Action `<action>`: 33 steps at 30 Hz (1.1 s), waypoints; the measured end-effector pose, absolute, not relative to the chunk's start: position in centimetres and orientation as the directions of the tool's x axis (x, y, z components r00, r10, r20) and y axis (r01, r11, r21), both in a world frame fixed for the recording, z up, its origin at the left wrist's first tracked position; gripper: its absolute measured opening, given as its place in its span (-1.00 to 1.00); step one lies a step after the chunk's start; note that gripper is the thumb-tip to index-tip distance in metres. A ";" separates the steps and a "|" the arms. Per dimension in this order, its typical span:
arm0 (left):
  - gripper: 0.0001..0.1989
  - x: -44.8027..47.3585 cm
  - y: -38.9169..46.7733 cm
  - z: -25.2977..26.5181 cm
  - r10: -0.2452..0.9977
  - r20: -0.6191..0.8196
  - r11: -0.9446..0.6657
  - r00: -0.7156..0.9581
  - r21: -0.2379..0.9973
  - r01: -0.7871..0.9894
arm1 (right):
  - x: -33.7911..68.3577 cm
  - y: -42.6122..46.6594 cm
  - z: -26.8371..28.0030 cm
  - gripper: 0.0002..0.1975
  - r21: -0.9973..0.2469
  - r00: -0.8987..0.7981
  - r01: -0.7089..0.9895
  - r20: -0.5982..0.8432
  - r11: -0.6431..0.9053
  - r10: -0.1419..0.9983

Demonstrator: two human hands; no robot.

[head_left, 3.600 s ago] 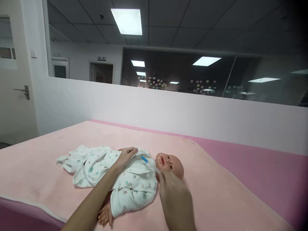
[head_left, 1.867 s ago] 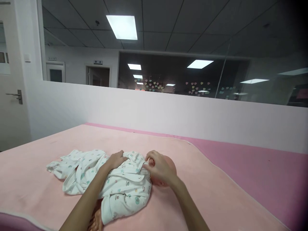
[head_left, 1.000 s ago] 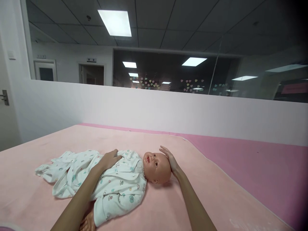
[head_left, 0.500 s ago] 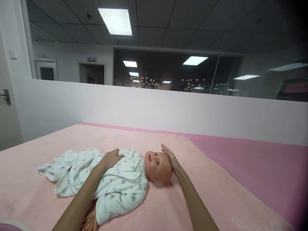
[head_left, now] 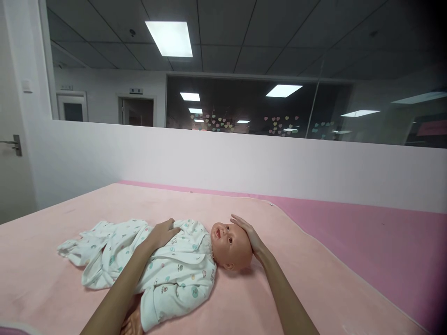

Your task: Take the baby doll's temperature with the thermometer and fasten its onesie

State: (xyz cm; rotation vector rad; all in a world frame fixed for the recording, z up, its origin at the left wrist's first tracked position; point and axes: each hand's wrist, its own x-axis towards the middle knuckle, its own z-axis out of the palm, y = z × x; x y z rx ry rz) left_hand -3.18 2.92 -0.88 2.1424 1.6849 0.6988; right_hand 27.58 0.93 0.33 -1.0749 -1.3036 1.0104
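doll (head_left: 230, 247) on its back on pale pink sheet (head_left: 300, 284), printed garment (head_left: 183, 270) already over torso and near arm, fastening unclear, lower end rumpled, left hand (head_left: 162, 233) resting loosely on it, right hand (head_left: 249, 232) open against the doll's crown, white wall (head_left: 226, 160) and dark window (head_left: 251, 104) behind.
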 end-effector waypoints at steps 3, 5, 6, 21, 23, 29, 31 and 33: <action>-0.67 -3.1 2.9 -0.8 0.966 0.178 -0.253 0.186 0.527 0.811 | 27.7 1.3 0.0 -0.40 -0.981 0.065 0.030 0.195 0.193 0.979; -0.68 -3.1 2.9 -0.9 0.964 0.185 -0.262 0.192 0.518 0.815 | 27.8 1.3 -0.1 -0.33 -0.982 0.077 0.005 0.188 0.188 0.979; -0.68 -3.2 2.9 -0.9 0.963 0.188 -0.265 0.194 0.515 0.815 | 27.8 1.3 -0.1 -0.32 -0.981 0.088 0.000 0.193 0.193 0.977; -0.64 -3.2 3.2 -1.1 0.967 0.181 -0.248 0.177 0.532 0.810 | 27.4 0.3 0.6 -0.60 -0.990 -0.089 -0.030 0.142 0.140 0.986; -0.63 -3.2 3.3 -1.1 0.967 0.182 -0.247 0.176 0.528 0.812 | 27.5 0.6 0.5 -0.59 -0.982 -0.015 -0.010 0.189 0.189 0.982; -0.66 -3.2 3.3 -1.3 0.963 0.198 -0.260 0.182 0.511 0.819 | 27.8 1.4 -0.1 -0.32 -0.984 0.095 0.012 0.178 0.177 0.980; -0.66 -3.2 3.3 -1.3 0.963 0.198 -0.260 0.182 0.508 0.821 | 27.9 1.5 -0.2 -0.29 -0.984 0.105 0.001 0.176 0.177 0.979; -0.66 -3.2 3.3 -1.2 0.963 0.200 -0.262 0.183 0.506 0.822 | 27.9 1.5 -0.1 -0.35 -0.982 0.111 -0.002 0.185 0.187 0.976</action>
